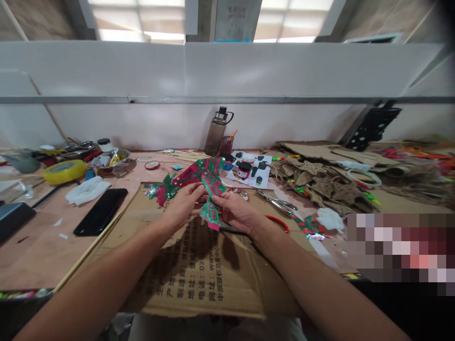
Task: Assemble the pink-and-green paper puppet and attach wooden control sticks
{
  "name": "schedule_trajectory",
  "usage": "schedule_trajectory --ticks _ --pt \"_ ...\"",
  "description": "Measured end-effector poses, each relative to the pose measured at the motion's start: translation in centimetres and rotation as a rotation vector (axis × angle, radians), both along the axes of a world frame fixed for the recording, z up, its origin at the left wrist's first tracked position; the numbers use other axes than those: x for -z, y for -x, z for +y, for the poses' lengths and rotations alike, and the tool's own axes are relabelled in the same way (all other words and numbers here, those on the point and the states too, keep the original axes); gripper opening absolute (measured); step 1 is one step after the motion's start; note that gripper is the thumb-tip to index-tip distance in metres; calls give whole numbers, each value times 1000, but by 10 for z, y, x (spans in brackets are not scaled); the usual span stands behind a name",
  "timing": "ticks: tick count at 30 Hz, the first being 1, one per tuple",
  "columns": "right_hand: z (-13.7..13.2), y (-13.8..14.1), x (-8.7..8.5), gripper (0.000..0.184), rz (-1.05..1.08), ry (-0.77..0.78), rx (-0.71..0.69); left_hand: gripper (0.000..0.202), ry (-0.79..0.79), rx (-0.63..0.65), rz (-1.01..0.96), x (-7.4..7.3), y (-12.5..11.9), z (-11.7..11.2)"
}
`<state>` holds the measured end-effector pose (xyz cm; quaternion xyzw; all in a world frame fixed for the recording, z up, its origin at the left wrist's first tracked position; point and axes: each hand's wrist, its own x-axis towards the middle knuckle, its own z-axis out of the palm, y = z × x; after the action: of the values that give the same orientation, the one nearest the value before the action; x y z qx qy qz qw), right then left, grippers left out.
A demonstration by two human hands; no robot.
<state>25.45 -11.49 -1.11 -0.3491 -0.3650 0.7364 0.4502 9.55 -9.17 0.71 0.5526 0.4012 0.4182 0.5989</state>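
Between both hands is a green-and-pink painted strip (210, 214), narrow at its middle and flaring at the lower end. My right hand (234, 209) pinches it at that narrow part. My left hand (186, 200) has its fingertips closed at the strip's left edge; what they grip is partly hidden. Just behind lies a larger green-and-pink piece (190, 173) dotted with shiny bits. Under the hands is a printed cardboard sheet (234, 289). Scissors with a red handle (280, 222) lie partly beneath my right hand. Metal pliers (277, 203) rest to the right.
A black phone (101, 211) and a yellow tape roll (64, 171) are at left. Behind stand a bottle (215, 133) and paint jars (243, 170). Brown woven pieces (320, 182) pile up at right. A thin stick (88, 251) lies along the cardboard's left edge.
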Motion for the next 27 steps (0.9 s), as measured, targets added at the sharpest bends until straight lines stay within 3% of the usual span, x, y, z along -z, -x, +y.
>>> schedule_trajectory --ticks 5,8,11,18,27 --pt "-4 2 0 41 -26 35 -36 35 -245 60 168 -18 5 -4" --pt "-6 4 0 39 -56 73 -39 41 -129 114 222 -16 8 -1" --pt "-6 6 1 36 -102 112 -18 41 27 150 291 -3 11 8" --pt "-3 6 5 34 -111 108 18 41 103 147 165 14 7 16" --pt "0 5 9 41 -214 61 33 45 114 205 233 9 13 13"
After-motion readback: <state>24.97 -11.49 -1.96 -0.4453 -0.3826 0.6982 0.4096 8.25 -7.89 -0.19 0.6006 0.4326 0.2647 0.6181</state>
